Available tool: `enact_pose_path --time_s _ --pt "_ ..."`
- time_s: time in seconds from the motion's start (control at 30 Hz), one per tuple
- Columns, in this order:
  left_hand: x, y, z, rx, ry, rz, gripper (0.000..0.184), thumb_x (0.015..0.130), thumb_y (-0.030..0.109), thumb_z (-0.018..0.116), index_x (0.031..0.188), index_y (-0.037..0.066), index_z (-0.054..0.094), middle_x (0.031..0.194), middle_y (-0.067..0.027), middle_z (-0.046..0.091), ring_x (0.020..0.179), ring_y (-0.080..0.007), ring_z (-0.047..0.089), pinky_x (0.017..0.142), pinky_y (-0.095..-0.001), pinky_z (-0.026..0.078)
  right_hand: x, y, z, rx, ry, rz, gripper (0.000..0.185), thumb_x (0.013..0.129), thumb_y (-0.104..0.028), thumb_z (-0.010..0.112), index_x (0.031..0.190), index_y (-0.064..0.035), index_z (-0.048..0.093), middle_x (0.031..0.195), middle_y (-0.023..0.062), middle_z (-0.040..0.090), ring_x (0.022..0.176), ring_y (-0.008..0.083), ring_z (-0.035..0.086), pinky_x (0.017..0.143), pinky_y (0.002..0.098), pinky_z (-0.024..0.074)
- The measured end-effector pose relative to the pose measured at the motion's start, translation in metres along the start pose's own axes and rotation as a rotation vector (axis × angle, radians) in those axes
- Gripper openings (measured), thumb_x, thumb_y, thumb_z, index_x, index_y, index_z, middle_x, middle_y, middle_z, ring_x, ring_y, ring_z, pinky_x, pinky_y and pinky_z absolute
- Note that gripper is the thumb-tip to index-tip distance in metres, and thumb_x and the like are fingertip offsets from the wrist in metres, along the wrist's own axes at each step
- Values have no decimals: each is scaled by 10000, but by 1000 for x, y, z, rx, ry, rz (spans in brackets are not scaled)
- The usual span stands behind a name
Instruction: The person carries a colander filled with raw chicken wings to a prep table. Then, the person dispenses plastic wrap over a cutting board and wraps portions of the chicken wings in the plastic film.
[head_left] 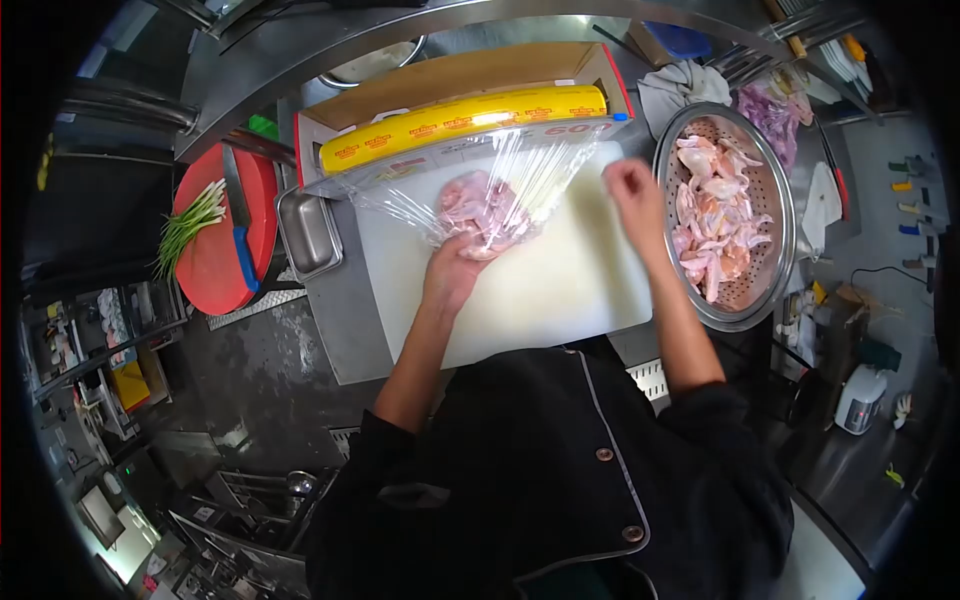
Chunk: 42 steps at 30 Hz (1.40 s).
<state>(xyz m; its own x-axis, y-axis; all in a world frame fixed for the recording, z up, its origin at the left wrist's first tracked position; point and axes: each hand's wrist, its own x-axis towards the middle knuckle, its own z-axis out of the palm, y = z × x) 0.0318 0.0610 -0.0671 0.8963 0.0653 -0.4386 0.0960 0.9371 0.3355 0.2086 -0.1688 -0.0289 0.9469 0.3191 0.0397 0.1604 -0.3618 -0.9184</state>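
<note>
Raw chicken pieces (480, 205) lie bundled in clear plastic film above the white cutting board (570, 300). My left hand (455, 272) holds this bundle from its lower left side. The film stretches from the bundle up to the open box (465, 135), where a yellow roll of film (470, 122) lies. My right hand (632, 190) is raised over the board's right edge, apart from the bundle, with its fingers curled together; whether anything is between them is too small to tell.
At right, a perforated metal bowl (785, 220) holds raw chicken wings. A red board (205, 280) with green onions and a blue-handled knife (240, 225) is at left, beside a small metal tray (310, 235). A cloth (685, 90) lies at the back right.
</note>
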Motion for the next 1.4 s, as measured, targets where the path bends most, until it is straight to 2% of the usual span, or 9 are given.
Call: enact_pose_path --time_s 0.13,0.2,0.47,0.57,0.73,0.9,1.13,1.2,1.4 --pt "3 3 -1 -88 -53 11 560 864 95 569 1380 11 368 1347 -185 489 1247 -355 489 1046 -529 418 92 -41 -25 -517 -24 -169 241 929 -241 599 958 -2 600 796 134 650 733 222 639 664 335 490" --pt "12 2 -9 -46 -80 93 560 857 81 582 1375 17 379 1345 -177 494 1241 -338 496 1042 -519 424 120 -50 -8 -815 -313 -181 348 910 -350 574 985 -10 585 891 213 668 838 414 641 729 474 505" --pt "12 -5 -3 19 -46 215 578 834 66 622 1368 29 404 1309 -128 530 1205 -275 524 1033 -483 427 78 -153 246 -718 -722 -576 373 848 -184 511 1139 47 543 959 236 681 884 383 670 783 462 526" --pt "8 2 8 -27 40 207 593 823 58 632 1367 17 400 1292 -122 541 1199 -271 527 1034 -471 427 56 -186 306 -355 -907 -539 312 838 -152 517 1133 -58 553 996 196 675 951 348 651 797 451 505" --pt "8 24 16 -30 -82 196 631 800 56 644 1372 -2 383 1293 -121 536 1215 -275 516 1050 -447 418 62 -222 231 -361 -1262 -754 323 839 -297 606 1054 -56 602 1027 126 670 941 300 635 825 398 482" --pt "-10 51 59 -75 -295 172 681 762 55 633 1389 2 371 1331 -145 513 1243 -302 497 1081 -483 381 104 -218 116 -673 -1260 -387 451 835 -399 659 1157 -84 650 1069 93 676 948 235 632 832 334 481" --pt "-26 38 98 65 -293 346 719 758 21 672 1401 15 350 1353 -121 469 1296 -288 440 1135 -458 308 71 -126 49 696 -1146 52 588 937 -406 548 1356 -1 471 1326 135 556 1193 246 559 1021 335 427" --pt "-26 29 106 106 -271 393 718 767 22 672 1406 19 345 1366 -119 456 1304 -285 430 1135 -452 304 34 -104 51 1092 -726 389 581 974 -341 498 1412 19 372 1392 170 489 1243 283 522 1093 386 380" --pt "-30 -5 107 385 -308 557 640 877 91 617 1432 23 306 1412 -124 416 1330 -277 399 1121 -406 297 -54 -85 64 1552 -251 374 532 974 -280 521 1420 -23 385 1413 179 456 1265 296 499 1088 445 393"
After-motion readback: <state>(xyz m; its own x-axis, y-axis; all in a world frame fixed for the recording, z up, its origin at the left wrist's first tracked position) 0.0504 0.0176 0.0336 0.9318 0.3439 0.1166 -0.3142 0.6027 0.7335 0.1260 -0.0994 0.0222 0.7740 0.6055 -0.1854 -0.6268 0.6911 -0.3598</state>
